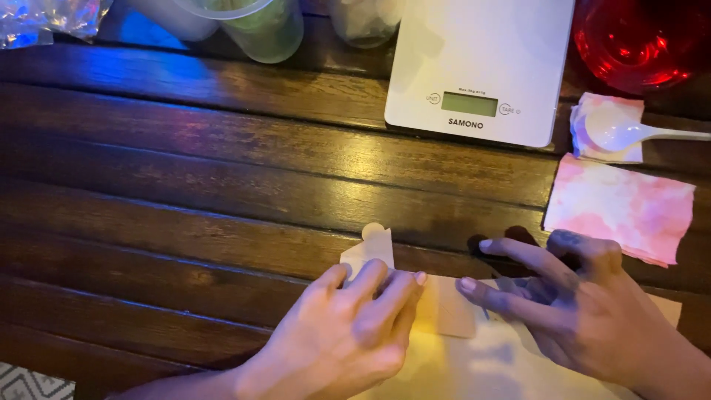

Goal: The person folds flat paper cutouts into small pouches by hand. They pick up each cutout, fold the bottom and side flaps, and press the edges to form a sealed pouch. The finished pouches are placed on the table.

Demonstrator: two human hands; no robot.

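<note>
**Two hands press a folded paper sheet flat**

At the far left, a crinkled clear bag (pixel 44 18) lies on the dark wooden desk (pixel 185 178), beside translucent plastic cups (pixel 259 26). The left hand (pixel 341 333) lies palm down on a pale paper sheet (pixel 474 363) at the near edge, its fingers (pixel 385 285) curled over a small folded flap with a round tab (pixel 370 248), seemingly to pin the fold. The right hand (pixel 585 311) rests with fingers spread, gripping nothing, apparently steadying the sheet. Behind them sits a white kitchen scale (pixel 481 67). Further right, a white plastic spoon (pixel 637 133) lies on a folded pink tissue (pixel 603 126), another pink napkin (pixel 622 207) nearby, below a red container (pixel 641 41). The light is dim, tinged blue and red.
</note>
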